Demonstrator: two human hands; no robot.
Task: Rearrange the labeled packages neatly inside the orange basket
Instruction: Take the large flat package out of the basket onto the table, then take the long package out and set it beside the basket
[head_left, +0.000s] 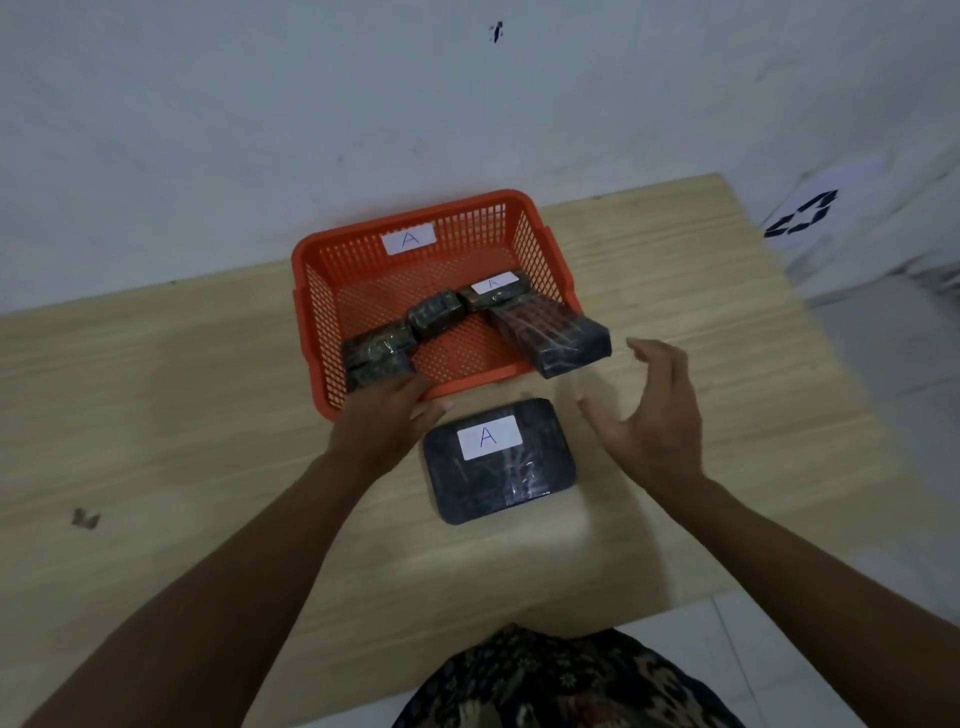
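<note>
Patterned cloth (561, 680), wooden table (156, 415), white wall (260, 104).

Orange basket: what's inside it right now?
Inside the orange basket: a labeled package at the back, one small package, two leaning over the front rim. Whatever lies beneath them is hidden.

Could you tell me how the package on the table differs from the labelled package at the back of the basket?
The package on the table lies flat outside the orange basket; the labelled package at the back sits inside it, against the right wall. The table one looks larger, dark and rounded; the basket one is narrower and brownish. Both are plastic-wrapped and carry a white label marked A.
</note>
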